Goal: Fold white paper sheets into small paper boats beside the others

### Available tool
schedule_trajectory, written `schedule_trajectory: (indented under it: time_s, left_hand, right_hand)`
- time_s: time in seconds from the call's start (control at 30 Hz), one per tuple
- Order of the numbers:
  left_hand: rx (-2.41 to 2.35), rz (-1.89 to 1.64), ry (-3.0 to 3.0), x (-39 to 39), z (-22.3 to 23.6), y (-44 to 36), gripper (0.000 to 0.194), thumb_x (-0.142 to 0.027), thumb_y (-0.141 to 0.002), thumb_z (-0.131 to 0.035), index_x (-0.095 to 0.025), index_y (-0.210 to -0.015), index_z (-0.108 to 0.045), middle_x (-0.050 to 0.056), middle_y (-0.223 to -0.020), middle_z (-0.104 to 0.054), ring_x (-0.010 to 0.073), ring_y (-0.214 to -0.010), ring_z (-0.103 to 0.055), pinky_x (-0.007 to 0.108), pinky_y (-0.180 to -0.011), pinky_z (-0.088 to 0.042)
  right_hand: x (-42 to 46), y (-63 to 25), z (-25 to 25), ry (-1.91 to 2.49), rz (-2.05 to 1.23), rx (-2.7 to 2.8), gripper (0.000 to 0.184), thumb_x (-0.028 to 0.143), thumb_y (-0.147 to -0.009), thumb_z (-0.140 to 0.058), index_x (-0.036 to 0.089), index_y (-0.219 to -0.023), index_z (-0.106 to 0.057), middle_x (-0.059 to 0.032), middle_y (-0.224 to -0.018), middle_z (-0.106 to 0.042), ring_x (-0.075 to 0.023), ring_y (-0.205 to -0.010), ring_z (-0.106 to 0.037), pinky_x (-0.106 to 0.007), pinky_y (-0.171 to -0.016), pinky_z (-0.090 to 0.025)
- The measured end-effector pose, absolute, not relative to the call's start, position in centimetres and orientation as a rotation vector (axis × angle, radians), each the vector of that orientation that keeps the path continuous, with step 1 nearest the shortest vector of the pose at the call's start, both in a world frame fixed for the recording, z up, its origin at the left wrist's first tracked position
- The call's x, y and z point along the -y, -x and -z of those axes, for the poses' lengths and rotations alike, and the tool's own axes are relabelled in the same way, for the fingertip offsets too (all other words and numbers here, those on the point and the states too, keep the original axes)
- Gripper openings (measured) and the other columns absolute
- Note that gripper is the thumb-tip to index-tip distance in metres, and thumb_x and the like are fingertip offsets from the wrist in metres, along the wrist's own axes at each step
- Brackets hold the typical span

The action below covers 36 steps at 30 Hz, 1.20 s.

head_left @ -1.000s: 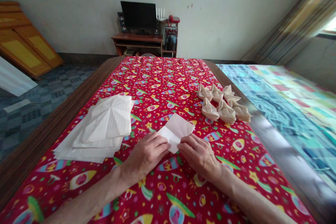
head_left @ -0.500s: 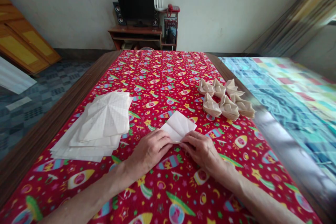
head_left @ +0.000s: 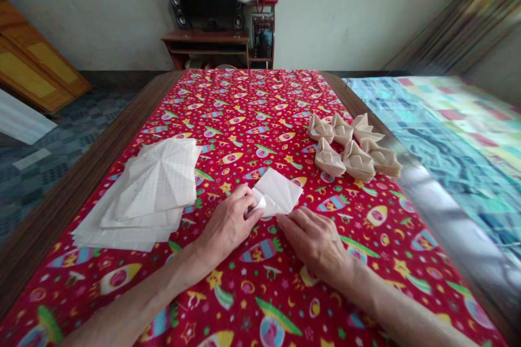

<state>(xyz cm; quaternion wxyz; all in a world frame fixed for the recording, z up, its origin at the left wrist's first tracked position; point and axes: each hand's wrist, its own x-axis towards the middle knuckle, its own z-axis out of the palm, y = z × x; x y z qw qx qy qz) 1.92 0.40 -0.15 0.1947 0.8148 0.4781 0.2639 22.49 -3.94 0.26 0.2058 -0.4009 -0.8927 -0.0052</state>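
The white paper [head_left: 279, 187] between both hands looks partly folded, left hand [head_left: 232, 222] pinching its turned-up flap, right hand [head_left: 313, 238] bunched at its near edge, grip unclear, with origami pieces [head_left: 359, 162] shaped and creased sheets [head_left: 158, 179] lying flat.

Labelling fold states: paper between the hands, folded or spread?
Partly folded: the paper has its left end turned up at the left hand; its far part is spread.
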Motion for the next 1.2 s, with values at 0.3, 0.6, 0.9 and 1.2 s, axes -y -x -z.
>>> schedule_trajectory:
  time_s: [0.3,0.6,0.9,1.2]
  left_hand:
    - [-1.351,-0.702,-2.26,-0.2,0.0,-1.8,0.024,-0.013,-0.081,-0.061,-0.017,-0.066,-0.042,-0.003,-0.079,-0.045,0.0079,-0.061,-0.043,0.022,-0.058,-0.035]
    - [-1.326,-0.749,-2.244,-0.3,0.3,-1.8,0.024,-0.013,-0.08,-0.063,-0.017,-0.067,-0.043,-0.003,-0.079,-0.044,0.0078,-0.061,-0.043,0.021,-0.059,-0.035]
    - [-1.351,-0.718,-2.254,-0.2,0.0,-2.0,0.025,-0.014,-0.083,-0.06,-0.018,-0.066,-0.041,-0.002,-0.078,-0.044,0.0095,-0.064,-0.044,0.023,-0.061,-0.036]
    - [-1.346,-0.705,-2.241,-0.3,-0.2,-1.9,0.026,-0.015,-0.084,-0.059,-0.018,-0.065,-0.041,-0.002,-0.076,-0.044,0.0097,-0.064,-0.045,0.023,-0.061,-0.036]
  right_hand:
    - [4.8,-22.3,-0.1,1.118,0.212,2.612,0.031,0.01,-0.088,-0.045,0.004,-0.117,-0.055,-0.0045,-0.072,-0.058,-0.0145,-0.059,-0.048,-0.028,-0.048,-0.035]
    - [5.1,-22.3,0.1,1.184,0.233,2.641,0.04,0.01,-0.086,-0.046,0.002,-0.125,-0.048,-0.0048,-0.073,-0.057,-0.0155,-0.062,-0.049,-0.029,-0.048,-0.034]
    - [5.5,-22.8,0.5,1.316,0.168,2.648,0.043,0.013,-0.088,-0.05,0.008,-0.13,-0.042,-0.0022,-0.077,-0.057,-0.0145,-0.064,-0.052,-0.028,-0.049,-0.034]
    - [5.5,-23.1,1.1,1.316,0.15,2.627,0.04,0.014,-0.091,-0.046,0.012,-0.131,-0.041,-0.001,-0.075,-0.056,-0.0134,-0.063,-0.051,-0.026,-0.05,-0.034]
